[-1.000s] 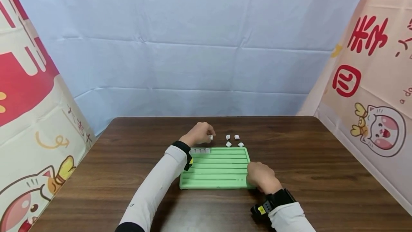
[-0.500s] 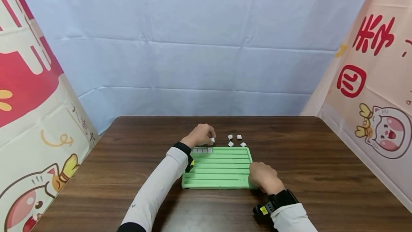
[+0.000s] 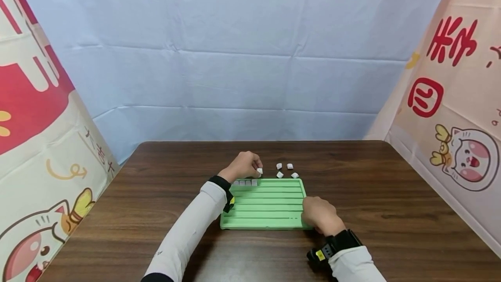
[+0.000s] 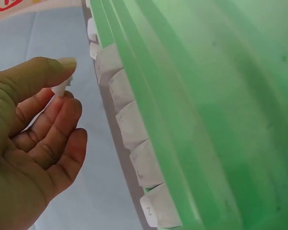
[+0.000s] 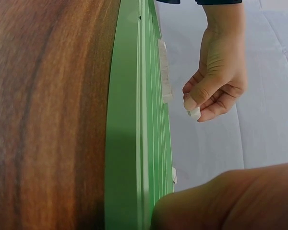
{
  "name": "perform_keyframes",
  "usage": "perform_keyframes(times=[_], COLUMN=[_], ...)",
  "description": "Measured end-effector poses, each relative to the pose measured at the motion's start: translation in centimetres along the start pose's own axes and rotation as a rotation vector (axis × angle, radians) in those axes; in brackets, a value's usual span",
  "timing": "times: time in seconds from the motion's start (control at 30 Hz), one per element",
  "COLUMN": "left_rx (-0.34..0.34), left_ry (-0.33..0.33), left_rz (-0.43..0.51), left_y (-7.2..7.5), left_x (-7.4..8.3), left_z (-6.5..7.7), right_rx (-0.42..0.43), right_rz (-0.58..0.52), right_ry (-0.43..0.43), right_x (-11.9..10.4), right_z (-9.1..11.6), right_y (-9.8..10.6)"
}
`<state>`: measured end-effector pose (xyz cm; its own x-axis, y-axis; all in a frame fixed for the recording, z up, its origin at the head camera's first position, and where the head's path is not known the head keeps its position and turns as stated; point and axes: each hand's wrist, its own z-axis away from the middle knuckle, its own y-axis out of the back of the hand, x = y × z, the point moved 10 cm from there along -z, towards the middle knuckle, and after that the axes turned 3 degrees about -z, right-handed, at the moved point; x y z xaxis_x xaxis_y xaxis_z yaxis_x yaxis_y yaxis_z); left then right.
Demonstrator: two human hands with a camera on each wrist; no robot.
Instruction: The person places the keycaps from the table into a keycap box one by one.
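Between thumb and fingers, my left hand [image 3: 243, 165] pinches a white keycap [image 4: 61, 88] just beyond the tray's far edge. The green ridged tray [image 3: 266, 208] lies flat on the table. Along its far slot, toward the left, stands a row of pale keycaps [image 4: 132, 125]; the nearest one in the left wrist view carries a letter like Z. My right hand [image 3: 320, 216] grips the tray's near right edge, its fingertips mostly hidden. In the right wrist view the pinched keycap shows below my left thumb, apart from the tray.
Several loose white keycaps [image 3: 290, 166] lie on the brown wooden table [image 3: 188, 160] behind the tray's right half. A pale blue cloth [image 3: 235, 77] hangs beyond the far table edge, with printed cloths at both sides.
The pinched keycap has tilted slightly and shows more outside my left fingers. That hand stays behind the tray, and my right hand keeps its place at the edge.
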<state>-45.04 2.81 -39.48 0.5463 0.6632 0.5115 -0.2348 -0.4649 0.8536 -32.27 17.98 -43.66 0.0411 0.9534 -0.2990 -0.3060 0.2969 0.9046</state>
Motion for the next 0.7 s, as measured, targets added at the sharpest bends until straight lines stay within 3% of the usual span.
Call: perform_keyframes(times=[0.23, 0.7], left_rx=[0.020, 0.024], left_ry=[-0.041, 0.007], left_rz=[0.029, 0.072], left_y=[-0.17, 0.01], left_x=[0.35, 0.01], left_z=[0.31, 0.56], right_rx=[-0.006, -0.012], right_rz=[-0.001, 0.003], right_ry=[-0.001, -0.008], right_x=[-0.11, -0.06], right_z=[0.13, 0.03], right_y=[0.02, 0.05])
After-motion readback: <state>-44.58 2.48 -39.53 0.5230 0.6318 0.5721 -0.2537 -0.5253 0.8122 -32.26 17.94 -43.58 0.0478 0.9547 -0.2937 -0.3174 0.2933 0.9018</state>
